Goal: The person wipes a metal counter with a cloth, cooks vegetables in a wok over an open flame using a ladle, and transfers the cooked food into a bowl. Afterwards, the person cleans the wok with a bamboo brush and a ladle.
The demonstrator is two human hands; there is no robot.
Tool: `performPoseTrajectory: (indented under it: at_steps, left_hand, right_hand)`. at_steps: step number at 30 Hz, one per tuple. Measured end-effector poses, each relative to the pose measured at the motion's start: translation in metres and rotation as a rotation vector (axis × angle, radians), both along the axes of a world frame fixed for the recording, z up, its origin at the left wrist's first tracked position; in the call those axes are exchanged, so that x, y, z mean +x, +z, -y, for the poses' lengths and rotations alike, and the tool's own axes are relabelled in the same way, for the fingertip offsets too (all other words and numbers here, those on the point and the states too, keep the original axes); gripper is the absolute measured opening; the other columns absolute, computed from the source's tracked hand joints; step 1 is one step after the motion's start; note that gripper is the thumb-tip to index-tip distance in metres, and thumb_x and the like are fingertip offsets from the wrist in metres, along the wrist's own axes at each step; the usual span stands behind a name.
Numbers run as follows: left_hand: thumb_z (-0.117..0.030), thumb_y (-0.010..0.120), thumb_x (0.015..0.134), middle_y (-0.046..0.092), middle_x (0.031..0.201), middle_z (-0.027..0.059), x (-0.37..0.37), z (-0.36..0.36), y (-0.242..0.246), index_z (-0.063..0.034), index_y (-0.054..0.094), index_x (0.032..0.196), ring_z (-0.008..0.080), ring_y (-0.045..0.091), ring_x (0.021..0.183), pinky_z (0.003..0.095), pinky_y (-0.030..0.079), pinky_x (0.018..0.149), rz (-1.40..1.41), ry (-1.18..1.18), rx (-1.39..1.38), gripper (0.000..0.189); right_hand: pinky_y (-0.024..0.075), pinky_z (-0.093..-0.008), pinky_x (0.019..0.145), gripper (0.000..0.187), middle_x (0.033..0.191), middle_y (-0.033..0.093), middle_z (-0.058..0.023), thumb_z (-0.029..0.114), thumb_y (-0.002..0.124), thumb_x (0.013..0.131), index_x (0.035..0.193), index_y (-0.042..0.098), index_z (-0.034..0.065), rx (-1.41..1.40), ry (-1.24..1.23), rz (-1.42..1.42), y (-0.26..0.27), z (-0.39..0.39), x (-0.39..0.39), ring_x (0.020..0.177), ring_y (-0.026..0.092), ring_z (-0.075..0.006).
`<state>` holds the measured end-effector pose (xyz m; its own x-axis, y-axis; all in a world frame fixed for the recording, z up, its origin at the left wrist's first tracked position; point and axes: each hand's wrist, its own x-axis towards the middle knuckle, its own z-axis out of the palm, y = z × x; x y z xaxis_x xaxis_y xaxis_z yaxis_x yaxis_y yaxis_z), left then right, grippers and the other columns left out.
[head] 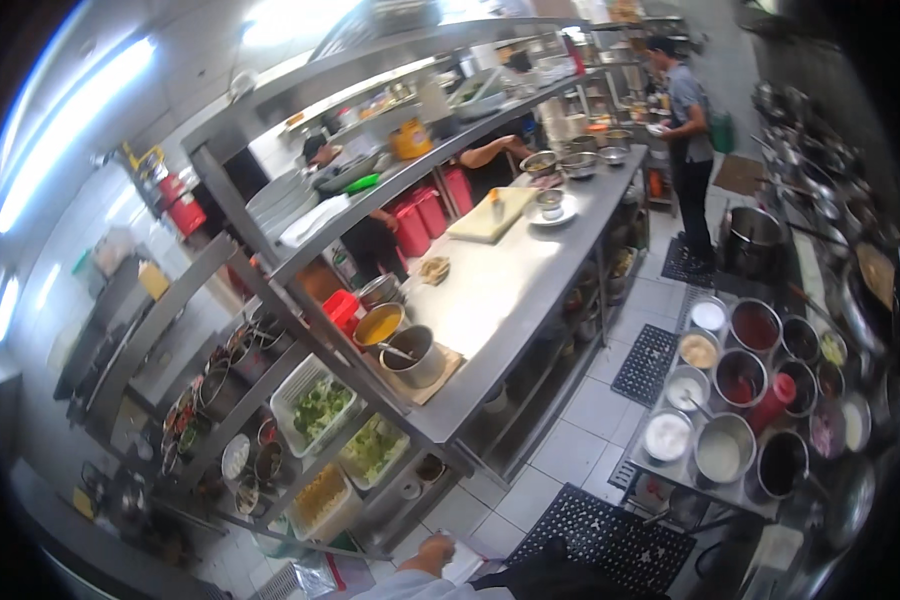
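My left hand (438,550) is at the bottom of the view, below a light sleeve, with its fingers curled. Right beside it lies a white flat thing (463,564); whether the fingers hold it is too blurred to tell. Out of view is my right hand. Part of my dark apron (529,583) shows at the lower edge. Before me runs a long steel worktable (487,300). A deep pot with a ladle (412,360) stands at its near end, beside a pan of yellow liquid (380,325).
To the right, a steel stand (637,454) carries several sauce pots and a red squeeze bottle (774,401). Black perforated mats (600,536) lie on tiles. Shelving at left holds a basket of greens (315,409). A co-worker (686,127) stands far back; others are behind the table.
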<state>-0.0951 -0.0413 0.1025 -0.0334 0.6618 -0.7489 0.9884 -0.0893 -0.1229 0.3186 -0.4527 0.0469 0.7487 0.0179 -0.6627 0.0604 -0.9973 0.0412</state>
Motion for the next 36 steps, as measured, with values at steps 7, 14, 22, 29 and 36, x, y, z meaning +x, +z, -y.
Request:
performPoseTrajectory:
  at_steps: [7,14,22,29,36]
  left_hand:
    - [-0.042,0.067,0.069,0.059,0.113,0.02,-0.044,-0.016,-0.021,-0.0023,0.06,0.111,0.0339,0.056,0.107,0.0388,0.046,0.09,0.308,0.231,0.01,0.058]
    - [-0.041,0.075,0.073,0.061,0.104,0.0135,0.062,-0.048,0.007,0.0017,0.05,0.113,0.0225,0.059,0.096,0.0331,0.048,0.082,1.232,0.779,0.067,0.063]
    - [-0.019,0.044,0.096,0.047,0.125,0.0092,0.136,-0.055,0.146,-0.0051,0.038,0.128,0.0214,0.046,0.117,0.0362,0.037,0.099,2.065,1.067,-0.271,0.035]
    - [-0.009,0.055,0.088,0.053,0.12,0.0124,0.094,-0.08,0.138,-0.0012,0.043,0.127,0.025,0.053,0.109,0.0376,0.043,0.093,1.875,0.998,0.117,0.041]
    - [-0.015,0.053,0.089,0.056,0.114,0.0128,0.102,-0.087,0.169,-0.0021,0.053,0.118,0.0259,0.054,0.107,0.038,0.044,0.089,1.507,0.923,0.412,0.031]
  right_hand:
    - [0.0466,-0.0447,0.086,0.052,0.105,0.062,-0.0208,0.046,0.059,0.075,0.105,0.065,0.0051,0.43,0.475,-0.167,-0.022,-0.122,0.008,0.1,0.058,-0.0383]
    - [0.048,-0.0364,0.083,0.061,0.104,0.062,-0.0198,0.045,0.065,0.079,0.12,0.054,0.0011,0.939,0.781,-0.413,0.138,-0.345,-0.066,0.096,0.061,-0.0315]
    - [0.046,-0.0386,0.087,0.059,0.115,0.049,-0.0214,0.038,0.066,0.08,0.123,0.046,0.0023,1.206,1.244,-0.221,0.245,-0.433,-0.125,0.105,0.053,-0.0366]
    - [0.0411,-0.0345,0.094,0.041,0.123,0.052,-0.0075,0.023,0.056,0.09,0.124,0.045,0.002,1.344,0.398,-1.258,0.201,-0.498,-0.123,0.112,0.051,-0.0185]
    - [0.0414,-0.0376,0.096,0.054,0.128,0.049,-0.0105,0.036,0.055,0.09,0.131,0.042,0.0049,0.914,0.849,-1.205,0.145,-0.563,-0.103,0.118,0.047,-0.0249]
